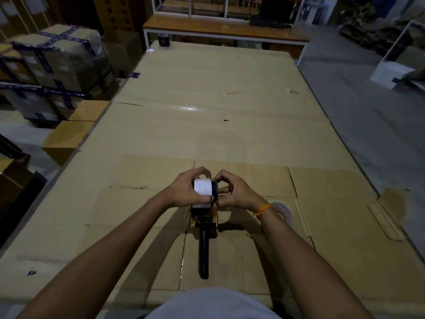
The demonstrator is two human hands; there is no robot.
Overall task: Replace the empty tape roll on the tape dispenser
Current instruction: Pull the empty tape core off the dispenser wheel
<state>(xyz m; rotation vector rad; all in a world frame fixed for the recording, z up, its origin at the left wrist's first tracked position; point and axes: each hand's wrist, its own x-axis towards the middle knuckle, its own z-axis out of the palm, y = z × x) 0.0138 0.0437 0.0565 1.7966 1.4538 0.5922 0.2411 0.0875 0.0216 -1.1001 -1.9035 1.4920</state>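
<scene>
The left hand (188, 189) is wrapped around a white tape roll (202, 189), fingers over its top and thumb under its near side, holding it against the head of the tape dispenser (203, 223). The right hand (234, 192) faces it from the other side, its fingertips pinching at the black hub (215, 189) that shows at the roll's right face; whether it grips the hub or only steadies it, I cannot tell.

The dispenser stands directly below both hands on the cardboard-covered bench (207, 111), its black handle (203, 254) pointing back toward the person and its yellow and black frame just under the roll.

Judging by this, the task looks well past the middle: the fresh roll appears to be on or going onto the hub, so the old core seems already off. A pale ring (284, 209) lies on the bench just beyond the right wrist, partly hidden by it; it may be the spent core, though that is a guess.

What seems left is to seat the roll fully, pull the tape end free and thread it through to the cutting edge. No loose tape end shows yet.
</scene>
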